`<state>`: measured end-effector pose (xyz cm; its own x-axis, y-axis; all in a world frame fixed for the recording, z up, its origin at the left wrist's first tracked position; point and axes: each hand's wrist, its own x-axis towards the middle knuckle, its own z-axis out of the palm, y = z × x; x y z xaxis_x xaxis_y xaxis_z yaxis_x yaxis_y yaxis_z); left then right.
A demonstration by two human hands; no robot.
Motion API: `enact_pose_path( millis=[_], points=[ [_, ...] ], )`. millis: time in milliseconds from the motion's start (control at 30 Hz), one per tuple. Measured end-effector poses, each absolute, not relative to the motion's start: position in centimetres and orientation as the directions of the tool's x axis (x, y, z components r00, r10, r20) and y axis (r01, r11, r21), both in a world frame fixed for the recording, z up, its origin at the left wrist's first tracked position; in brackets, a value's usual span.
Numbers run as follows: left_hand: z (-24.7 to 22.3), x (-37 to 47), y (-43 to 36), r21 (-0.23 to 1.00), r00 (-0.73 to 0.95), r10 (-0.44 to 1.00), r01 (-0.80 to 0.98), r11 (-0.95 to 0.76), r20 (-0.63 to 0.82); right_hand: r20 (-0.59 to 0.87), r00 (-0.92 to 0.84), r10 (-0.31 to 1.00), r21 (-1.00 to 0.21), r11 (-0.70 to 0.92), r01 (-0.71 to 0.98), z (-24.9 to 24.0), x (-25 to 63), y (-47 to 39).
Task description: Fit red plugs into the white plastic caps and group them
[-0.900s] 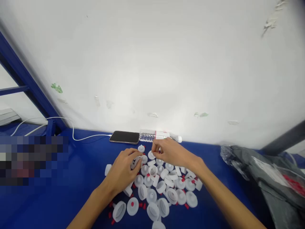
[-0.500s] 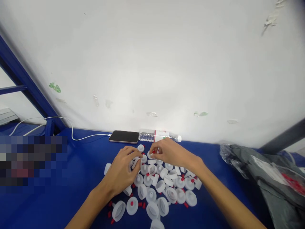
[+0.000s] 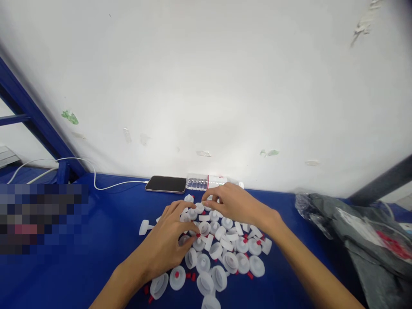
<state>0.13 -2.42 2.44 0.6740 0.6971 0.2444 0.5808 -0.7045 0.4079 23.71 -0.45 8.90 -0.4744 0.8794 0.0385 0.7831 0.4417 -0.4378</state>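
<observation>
Many white round plastic caps with stems [image 3: 203, 262] lie in a loose pile on the blue table [image 3: 106, 227], with small red tips [image 3: 177, 274] on or among them. Over the pile's left side, my left hand [image 3: 169, 236] is spread, thumb and index finger apart, its index fingertip beside a red tip [image 3: 198, 235]. At the far edge of the pile, my right hand [image 3: 233, 202] has thumb and fingers curled around a white cap [image 3: 210, 198], partly hidden by the fingers.
Along the wall lie a phone [image 3: 166, 184] on a white charging cable [image 3: 120, 184] and a clear water bottle [image 3: 197, 182] on its side. A grey plastic bag [image 3: 347, 231] rests at the right. Blue metal frame posts [image 3: 35, 105] rise at the left.
My left hand has come nearer along the pile, its thumb and index finger now beside a red tip. My right hand has shifted slightly, staying at the far edge of the pile.
</observation>
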Motion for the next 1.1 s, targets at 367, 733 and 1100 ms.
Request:
enact_pose_path(
  millis=[367,733,1100],
  points=[
    [1.7,0.9,-2.6,0.334,0.715,0.647,0.562,-0.757,0.265,0.052,-0.463,0.885,-0.375,0.447,0.812,10.7,24.6,-1.0],
    [1.3,0.4,-2.0,0.333,0.712,0.589,0.489,-0.806,0.381,-0.037,-0.301,0.953,-0.163,0.291,0.943,13.3,28.5,-6.8],
    [1.5,0.6,-2.1,0.371,0.670,0.609,0.485,-0.792,0.425,-0.091,-0.182,0.979,-0.366,0.137,0.920,4.3,31.5,-10.9]
  ],
)
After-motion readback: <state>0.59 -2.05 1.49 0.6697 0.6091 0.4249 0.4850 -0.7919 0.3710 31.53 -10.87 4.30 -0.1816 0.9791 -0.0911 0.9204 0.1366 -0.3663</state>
